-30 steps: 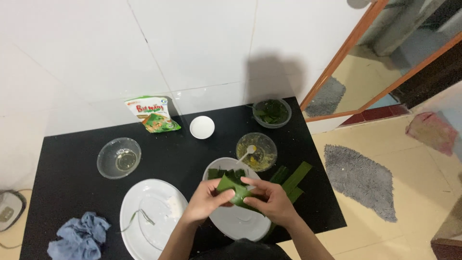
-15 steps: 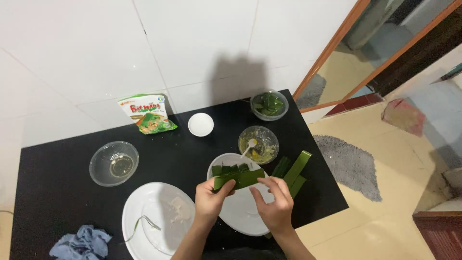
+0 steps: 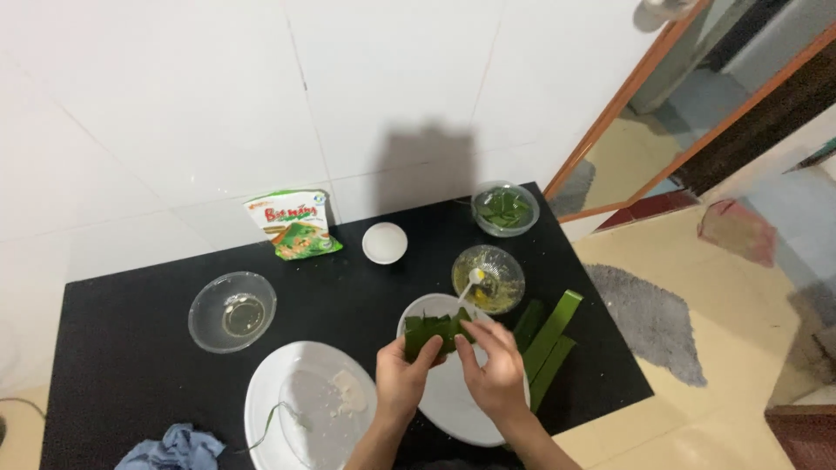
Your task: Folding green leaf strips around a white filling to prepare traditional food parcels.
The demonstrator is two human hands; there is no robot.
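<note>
Between left hand (image 3: pixel 402 376) and right hand (image 3: pixel 496 370): folded leaf (image 3: pixel 433 331).

Home setting, food prep corner. Black desk (image 3: pixel 131 348) pushed against white tiled wall (image 3: pixel 218 104). On desk: glass bowls (image 3: pixel 232 311), white plates (image 3: pixel 305 409), small white dish (image 3: pixel 384 242), bowl of green leaves (image 3: pixel 505 209), printed snack packet (image 3: pixel 293 224), long green leaf strips (image 3: pixel 549 335), blue cloth (image 3: pixel 174 448). Yellowish tiled floor (image 3: pixel 723 400) to the right, with grey mat (image 3: pixel 649 322) and wooden door frame (image 3: pixel 627 96) opening onto another room. Household crockery and domestic flooring point to a private dwelling, not a commercial kitchen.
</note>
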